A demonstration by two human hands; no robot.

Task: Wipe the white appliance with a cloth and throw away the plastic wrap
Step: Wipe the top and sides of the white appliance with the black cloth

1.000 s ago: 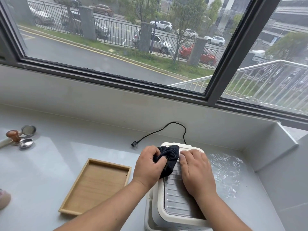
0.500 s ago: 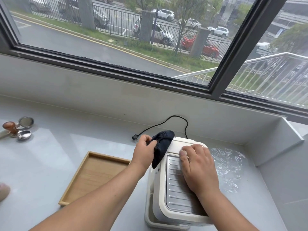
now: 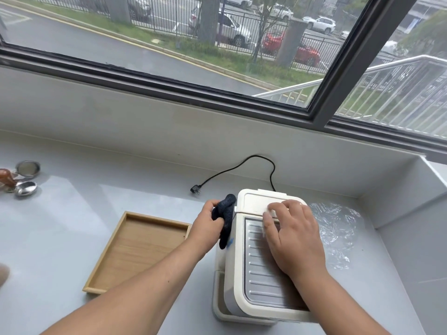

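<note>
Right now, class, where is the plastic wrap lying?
In the head view, the plastic wrap lies flat on the counter at the right, just right of the white appliance, in the corner by the wall.

We see appliance (image 3: 263,257) on table (image 3: 72,213), near right end; plastic wrap (image 3: 336,228) just right of it, flat on table; tray (image 3: 140,250) just left; cord (image 3: 242,168) behind, plug (image 3: 195,189) lying on table; strainer (image 3: 27,169) and spoon (image 3: 25,188) at far left; window (image 3: 217,44) behind all; our right hand (image 3: 292,238) on appliance top; left hand (image 3: 208,226) pressing cloth (image 3: 225,221) to its left side
</note>
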